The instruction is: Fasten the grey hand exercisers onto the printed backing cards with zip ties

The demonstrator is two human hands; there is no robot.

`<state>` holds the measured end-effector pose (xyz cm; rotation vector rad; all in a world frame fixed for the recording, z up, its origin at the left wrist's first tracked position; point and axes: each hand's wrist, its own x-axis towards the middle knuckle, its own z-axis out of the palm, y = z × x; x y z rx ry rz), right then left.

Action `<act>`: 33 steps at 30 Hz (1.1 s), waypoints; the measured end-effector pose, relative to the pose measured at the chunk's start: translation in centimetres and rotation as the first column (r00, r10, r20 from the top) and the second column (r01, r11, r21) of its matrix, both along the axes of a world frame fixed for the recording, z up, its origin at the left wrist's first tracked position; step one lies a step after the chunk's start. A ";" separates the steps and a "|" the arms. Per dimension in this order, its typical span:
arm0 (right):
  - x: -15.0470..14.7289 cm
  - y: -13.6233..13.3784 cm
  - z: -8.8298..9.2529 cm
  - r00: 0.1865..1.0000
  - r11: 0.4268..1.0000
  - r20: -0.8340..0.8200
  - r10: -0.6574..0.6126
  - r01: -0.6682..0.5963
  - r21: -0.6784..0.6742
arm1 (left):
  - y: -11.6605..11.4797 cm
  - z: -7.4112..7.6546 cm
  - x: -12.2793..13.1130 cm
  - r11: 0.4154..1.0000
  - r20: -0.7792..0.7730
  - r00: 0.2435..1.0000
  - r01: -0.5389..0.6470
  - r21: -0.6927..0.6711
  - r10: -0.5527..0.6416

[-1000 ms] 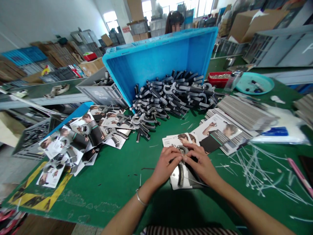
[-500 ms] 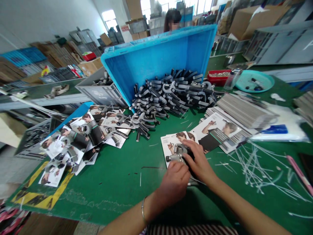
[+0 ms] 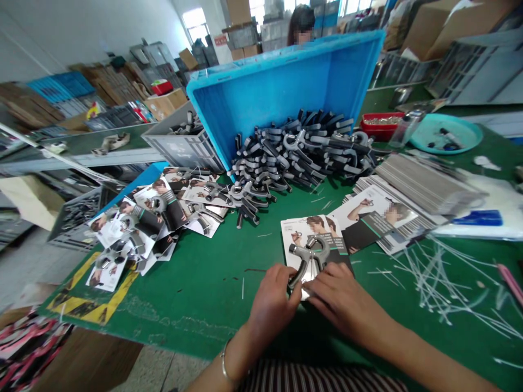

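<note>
A grey and black hand grip strengthener (image 3: pixel 311 251) lies on a printed backing card (image 3: pixel 291 228), its spring end away from me and its handles toward me. My left hand (image 3: pixel 274 296) closes around the lower end of the left handle at the card's near edge. From the other side, my right hand (image 3: pixel 341 298) covers the end of the right handle, fingers bent over it and the card's lower part. Both fingertips meet close together there, so what lies beneath them is partly hidden. Another printed card shows under the first.
A tipped blue crate (image 3: pixel 261 92) spills many hand grip strengtheners (image 3: pixel 281 158) onto the green table (image 3: pixel 204 305). Carded ones (image 3: pixel 139 223) pile up at left. Stacked cards (image 3: pixel 425 185), loose white zip ties (image 3: pixel 433 277) and a turquoise tray (image 3: pixel 469 133) are at right. A person (image 3: pixel 301 27) is behind the crate.
The hand grip strengthener has turned from lying sideways to having its handles toward me. Both hands have moved down to the card's near edge. The view has shifted slightly left.
</note>
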<state>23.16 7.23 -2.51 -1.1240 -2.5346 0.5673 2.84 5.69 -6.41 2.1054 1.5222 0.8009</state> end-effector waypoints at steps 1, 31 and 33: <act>0.0 0.1 -0.2 0.999 0.999 -0.040 -0.019 0.018 -0.028 | 0.1 0.0 -0.4 0.999 0.032 0.999 0.032 -0.023 -0.032; -0.2 1.9 -1.4 0.992 0.986 0.027 -0.126 0.122 0.118 | 2.3 1.1 -0.5 0.973 0.426 0.905 0.117 -0.201 -0.021; -0.3 1.9 -1.3 0.992 0.985 0.035 -0.124 0.119 0.121 | 2.2 1.2 -0.5 0.971 0.428 0.903 0.122 -0.205 -0.023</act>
